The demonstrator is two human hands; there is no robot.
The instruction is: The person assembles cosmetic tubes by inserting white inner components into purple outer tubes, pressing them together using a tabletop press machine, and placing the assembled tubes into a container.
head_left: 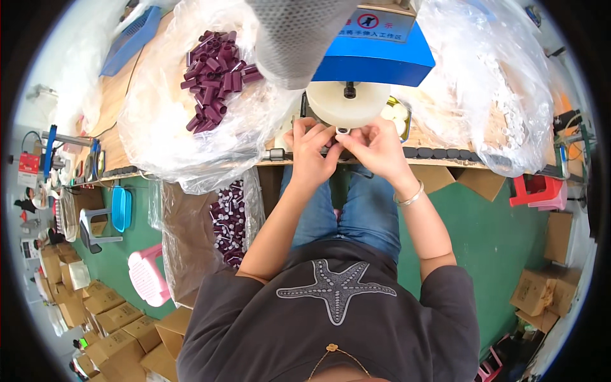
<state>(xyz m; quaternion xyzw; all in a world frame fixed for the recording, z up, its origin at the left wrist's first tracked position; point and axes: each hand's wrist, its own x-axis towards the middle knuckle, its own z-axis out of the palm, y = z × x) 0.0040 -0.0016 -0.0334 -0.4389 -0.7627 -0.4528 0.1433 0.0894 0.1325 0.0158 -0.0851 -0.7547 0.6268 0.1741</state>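
My left hand (311, 151) and my right hand (378, 148) meet at the table's front edge, under the round cream disc (349, 105) of a blue machine (382, 62). Both have their fingers closed in a pinch, close to a small metal tip below the disc. What each holds is too small and too covered by the fingers to name. Left of the machine, purple tubes (213, 79) lie heaped on a clear plastic sheet. Behind my right hand is a yellow tin (407, 123) with round white pieces in it.
Below the table's left part stands a plastic-lined box (184, 242) holding purple and white pieces (229, 223). A grey mesh-covered tube (296, 38) hangs in front of the machine. Plastic sheeting with small white pieces (499, 89) covers the right side. Pink stool (149, 274) and cartons (118, 318) stand left.
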